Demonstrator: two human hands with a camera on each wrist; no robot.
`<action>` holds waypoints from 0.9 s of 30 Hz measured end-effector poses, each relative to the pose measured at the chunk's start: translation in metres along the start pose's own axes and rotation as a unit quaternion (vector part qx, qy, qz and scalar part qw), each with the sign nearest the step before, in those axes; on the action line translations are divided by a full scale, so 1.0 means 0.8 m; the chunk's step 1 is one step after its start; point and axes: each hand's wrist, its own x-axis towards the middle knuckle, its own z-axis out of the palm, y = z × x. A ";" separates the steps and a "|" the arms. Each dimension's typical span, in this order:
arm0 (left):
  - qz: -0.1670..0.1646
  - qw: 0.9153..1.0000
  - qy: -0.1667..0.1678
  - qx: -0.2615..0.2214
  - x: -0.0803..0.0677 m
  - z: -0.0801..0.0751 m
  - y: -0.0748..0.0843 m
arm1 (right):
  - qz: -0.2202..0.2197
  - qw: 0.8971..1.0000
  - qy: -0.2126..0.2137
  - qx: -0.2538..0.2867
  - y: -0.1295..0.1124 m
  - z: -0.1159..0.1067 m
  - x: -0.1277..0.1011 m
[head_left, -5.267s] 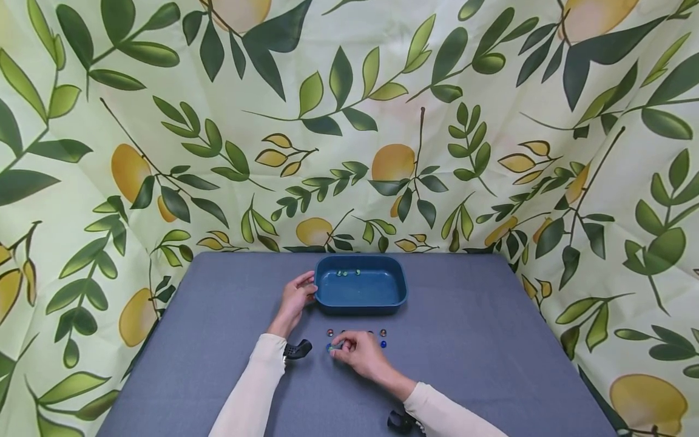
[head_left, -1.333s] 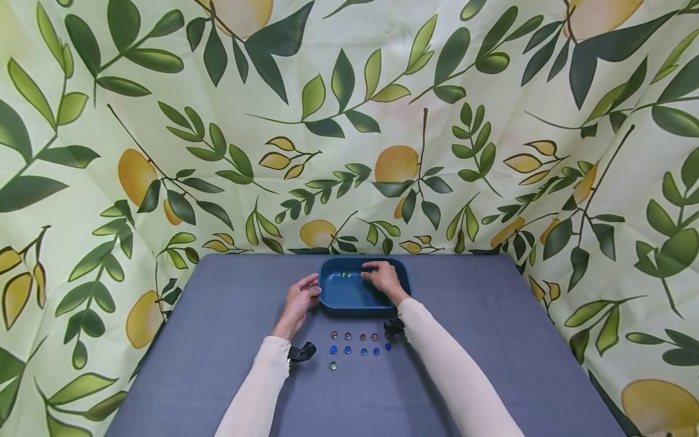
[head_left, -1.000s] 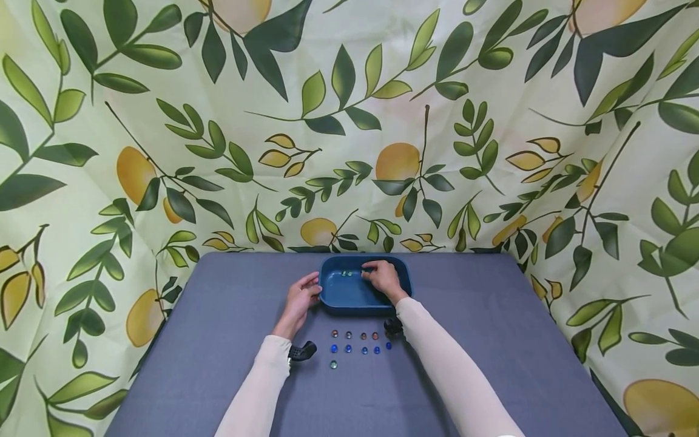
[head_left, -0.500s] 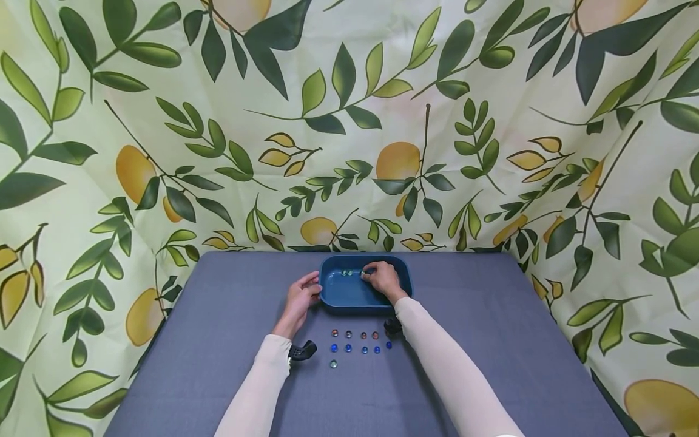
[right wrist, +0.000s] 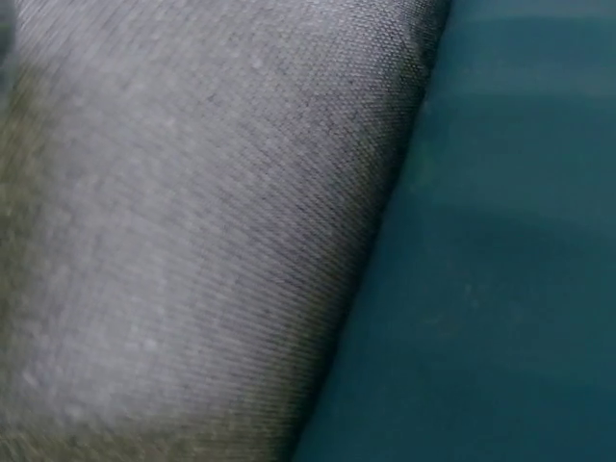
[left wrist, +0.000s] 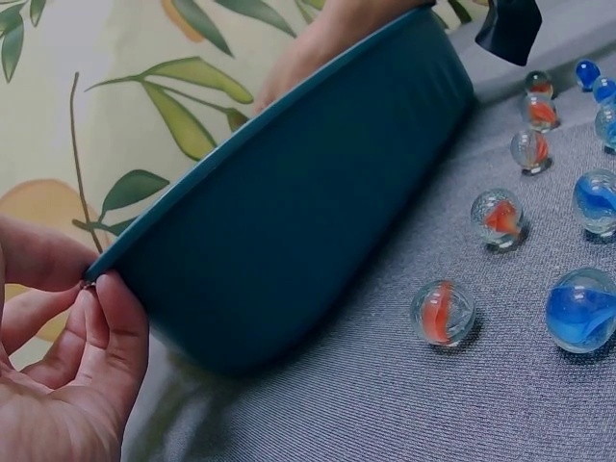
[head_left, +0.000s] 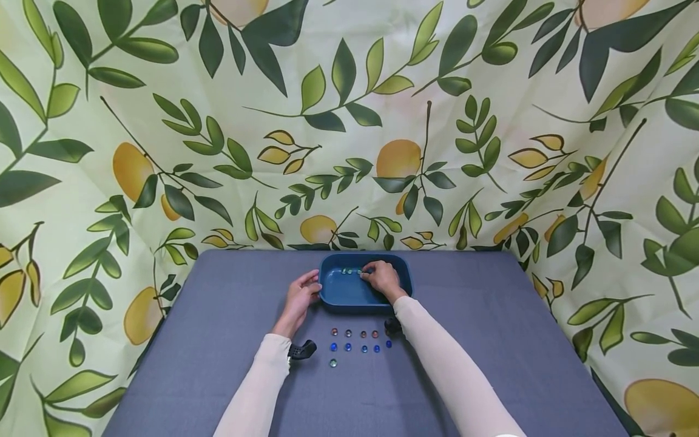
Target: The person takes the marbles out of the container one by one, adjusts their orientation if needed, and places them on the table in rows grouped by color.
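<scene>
A blue tray (head_left: 349, 292) stands at the far middle of the grey table (head_left: 218, 315). My left hand (head_left: 306, 291) pinches its left rim; in the left wrist view the thumb and fingers of that hand (left wrist: 91, 289) meet at the tray (left wrist: 289, 212) edge. My right hand (head_left: 367, 274) reaches into the tray with curled fingers, its tips pinched at the right end of a short row of green marbles (head_left: 347, 271) by the far wall. The right wrist view shows only blurred grey cloth (right wrist: 192, 241) and tray wall (right wrist: 481, 289).
In front of the tray lie a row of orange marbles (head_left: 355, 333), a row of blue marbles (head_left: 355, 348) and one green marble (head_left: 332, 363). Orange marbles (left wrist: 443, 313) and blue marbles (left wrist: 580, 310) show close up. A leaf-print cloth (head_left: 349, 121) walls the table.
About five seconds ago my right hand pinched a marble on the table; it has since gone into the tray. Over the last second it edged slightly left. My left hand stayed put.
</scene>
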 end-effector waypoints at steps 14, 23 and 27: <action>0.003 1.000 -0.015 -0.006 0.001 -0.002 -0.001 | -0.043 0.998 0.021 0.037 -0.005 0.002 0.006; 0.001 1.000 -0.018 -0.007 0.002 -0.001 -0.002 | -0.075 0.996 -0.002 0.042 -0.008 0.004 0.010; 0.008 1.000 -0.008 -0.005 0.002 -0.001 -0.004 | -0.081 0.996 -0.004 0.023 -0.007 0.007 0.012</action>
